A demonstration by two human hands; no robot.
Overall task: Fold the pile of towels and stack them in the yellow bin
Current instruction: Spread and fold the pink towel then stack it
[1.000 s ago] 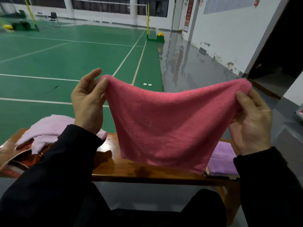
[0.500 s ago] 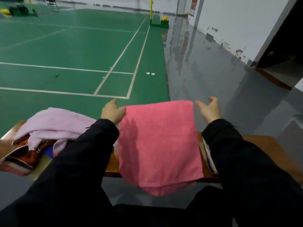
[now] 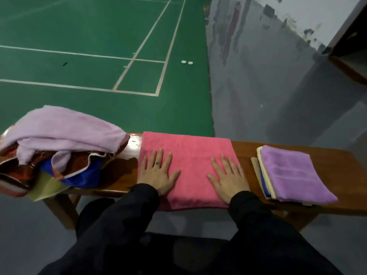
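Now the pink towel lies flat across the wooden bench, its near edge hanging over the front. The left hand and right hand press on it, fingers straight and spread. No bin shows; folded towels are stacked at right, the unfolded pile at left. Half a second ago the towel was only being draped.

Pink towel — flat on bench
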